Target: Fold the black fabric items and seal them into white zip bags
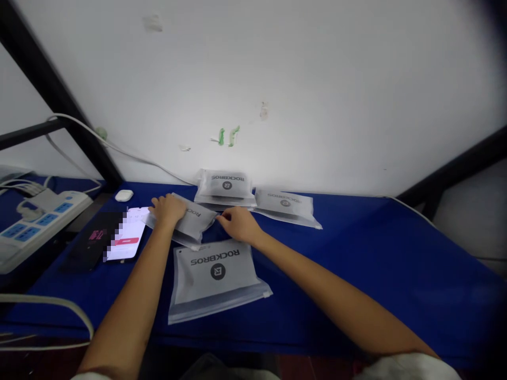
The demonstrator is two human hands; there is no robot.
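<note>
Several frosted ROCKBROS zip bags lie on the blue tabletop. One zip bag (194,224) is tilted at the left, between my two hands. Across its upper left part lies my left hand (168,208), fingers bent over and gripping it. My right hand (240,224) is closed in a pinch at the same bag's right corner. A flat zip bag (222,269) rests nearest me, its slider at the right end. Behind my hands, a fuller zip bag (226,184) lies close to the wall, and another zip bag (287,203) sits to its right.
Left of the bags lie a lit phone (129,235), a dark phone-like slab (93,237) and a white earbud case (124,196). A power strip (43,224) with cables stands at the far left. The white wall (317,105) bounds the table (356,232) at the back.
</note>
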